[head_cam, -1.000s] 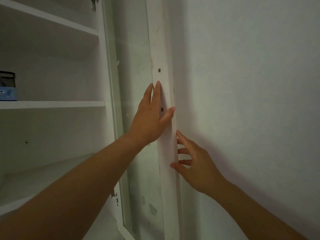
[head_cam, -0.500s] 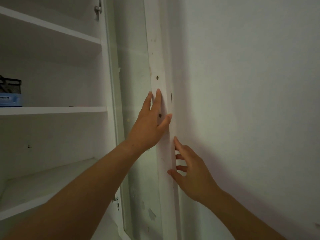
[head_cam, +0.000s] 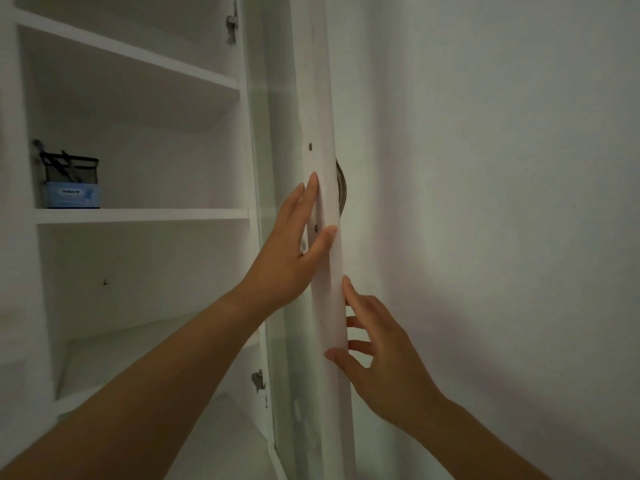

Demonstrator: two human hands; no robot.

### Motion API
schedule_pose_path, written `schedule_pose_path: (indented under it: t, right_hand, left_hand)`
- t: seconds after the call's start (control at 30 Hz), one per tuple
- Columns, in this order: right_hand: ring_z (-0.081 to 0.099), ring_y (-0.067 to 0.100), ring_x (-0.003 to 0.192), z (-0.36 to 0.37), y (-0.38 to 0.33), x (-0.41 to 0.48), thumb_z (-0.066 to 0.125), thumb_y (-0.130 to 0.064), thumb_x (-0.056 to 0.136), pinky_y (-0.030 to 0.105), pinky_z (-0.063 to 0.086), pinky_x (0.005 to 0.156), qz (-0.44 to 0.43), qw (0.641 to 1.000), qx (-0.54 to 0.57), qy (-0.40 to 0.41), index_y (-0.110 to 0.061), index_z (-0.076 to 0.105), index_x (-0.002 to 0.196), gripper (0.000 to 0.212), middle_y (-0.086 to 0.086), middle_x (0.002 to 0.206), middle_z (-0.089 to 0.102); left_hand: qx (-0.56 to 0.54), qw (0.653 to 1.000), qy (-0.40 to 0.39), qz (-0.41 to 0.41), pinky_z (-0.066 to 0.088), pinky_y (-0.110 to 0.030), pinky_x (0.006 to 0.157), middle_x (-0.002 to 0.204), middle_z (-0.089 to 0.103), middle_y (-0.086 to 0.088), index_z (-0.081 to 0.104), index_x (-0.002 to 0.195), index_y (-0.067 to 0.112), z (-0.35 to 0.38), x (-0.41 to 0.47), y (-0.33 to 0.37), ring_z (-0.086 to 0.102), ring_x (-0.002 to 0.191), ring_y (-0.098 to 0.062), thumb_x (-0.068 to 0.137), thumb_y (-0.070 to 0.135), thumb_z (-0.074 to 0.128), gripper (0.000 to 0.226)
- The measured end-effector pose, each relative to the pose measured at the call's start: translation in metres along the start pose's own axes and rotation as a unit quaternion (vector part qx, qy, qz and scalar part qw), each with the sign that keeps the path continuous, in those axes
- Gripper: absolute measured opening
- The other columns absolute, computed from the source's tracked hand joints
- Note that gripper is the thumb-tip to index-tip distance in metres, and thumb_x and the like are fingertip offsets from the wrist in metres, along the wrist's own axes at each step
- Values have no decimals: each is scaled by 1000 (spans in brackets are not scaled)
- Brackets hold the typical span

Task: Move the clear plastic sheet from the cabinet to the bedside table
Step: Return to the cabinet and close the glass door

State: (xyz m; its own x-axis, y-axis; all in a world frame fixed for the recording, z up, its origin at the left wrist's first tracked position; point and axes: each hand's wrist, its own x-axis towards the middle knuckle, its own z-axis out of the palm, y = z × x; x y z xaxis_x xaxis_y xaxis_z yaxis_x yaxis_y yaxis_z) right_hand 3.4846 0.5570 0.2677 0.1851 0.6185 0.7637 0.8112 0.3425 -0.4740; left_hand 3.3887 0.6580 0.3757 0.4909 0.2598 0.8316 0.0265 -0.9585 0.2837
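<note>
My left hand (head_cam: 291, 251) lies flat to steady the cabinet door (head_cam: 318, 98); my right hand (head_cam: 377, 355), fingers spread, holds nothing, feeling behind its edge

The left hand (head_cam: 294, 251) is raised flat with straight fingers, the right hand (head_cam: 381, 355) lower with fingers spread.

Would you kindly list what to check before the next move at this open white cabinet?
1. White cabinet door frame standing open beside the wall: ok.
2. Left hand flat on that frame: ok.
3. Right hand touching the frame's edge: ok.
4. Clear plastic sheet located: cannot tell.
5. Black mesh holder on a blue box apart from both hands: ok.
</note>
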Motion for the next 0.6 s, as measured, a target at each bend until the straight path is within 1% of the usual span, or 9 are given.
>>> schedule_pose_path:
  t: [0.1, 0.17, 0.23, 0.27, 0.33, 0.37, 0.4, 0.5, 0.6]
  right_hand:
    - [45, -8, 104, 13, -10, 1, 59, -36, 83, 11, 39, 94, -3, 1000, -10, -16, -59, 0, 123, 75, -33, 115, 29]
    - [46, -7, 104, 23, -16, 1, 60, -37, 83, 7, 39, 91, -2, 1000, -7, -17, -59, 1, 123, 75, -35, 114, 29]
    - [47, -8, 104, 32, -22, 1, 58, -42, 81, 3, 39, 86, -3, 1000, 2, -14, -60, 2, 124, 72, -38, 115, 28]
    - [46, -7, 106, 37, -26, 1, 56, -46, 79, 4, 40, 86, -2, 1000, 6, -15, -60, 2, 124, 71, -38, 116, 28]
    - [47, -1, 112, 46, -32, 1, 52, -53, 75, 13, 43, 93, -4, 1000, 11, -17, -59, 4, 125, 69, -35, 118, 30]
    - [46, 1, 114, 51, -36, 2, 51, -55, 74, 17, 44, 96, -6, 1000, 18, -17, -60, 6, 125, 68, -35, 119, 31]
    - [46, 0, 116, 56, -39, 3, 52, -55, 74, 19, 45, 96, -8, 999, 27, -17, -61, 8, 124, 67, -36, 119, 31]
    - [39, -9, 117, 73, -48, 5, 56, -53, 75, 10, 45, 90, -16, 999, 49, -17, -71, 10, 122, 69, -42, 120, 32]
    - [38, -7, 121, 90, -54, 8, 58, -56, 74, 14, 48, 89, -24, 997, 68, -13, -67, 9, 127, 73, -39, 127, 30]
  left_hand:
    - [-9, 1000, -1, -3, 33, -49, 109, 155, 11, 12, 4, 144, 38, -17, -10, 0, 18, 141, -13, 82, 57, 33, 71]
    - [0, 1000, 4, -4, 32, -46, 110, 154, 15, 12, 6, 144, 37, -30, -16, -2, 22, 139, -12, 81, 56, 33, 71]
    - [15, 1000, 16, 2, 31, -43, 111, 154, 18, 12, 8, 144, 36, -40, -23, -6, 22, 138, -9, 83, 54, 34, 69]
    - [19, 1000, 21, 6, 31, -43, 111, 153, 18, 13, 9, 144, 36, -45, -26, -10, 22, 138, -8, 84, 53, 34, 67]
    - [18, 999, 28, 9, 31, -41, 111, 151, 18, 18, 10, 143, 39, -53, -31, -17, 20, 136, -1, 86, 52, 34, 64]
    - [16, 999, 30, 10, 31, -40, 111, 148, 18, 23, 9, 142, 41, -58, -34, -21, 20, 133, 2, 87, 53, 34, 62]
    - [14, 999, 32, 12, 31, -40, 111, 144, 17, 27, 8, 141, 44, -63, -35, -24, 19, 131, 4, 88, 55, 34, 60]
    - [5, 999, 28, 19, 33, -41, 110, 139, 16, 31, 7, 134, 50, -80, -41, -35, 22, 133, 2, 85, 57, 33, 56]
    - [9, 999, 26, 30, 34, -43, 109, 144, 20, 27, 10, 138, 48, -100, -46, -48, 25, 136, -1, 86, 54, 35, 58]
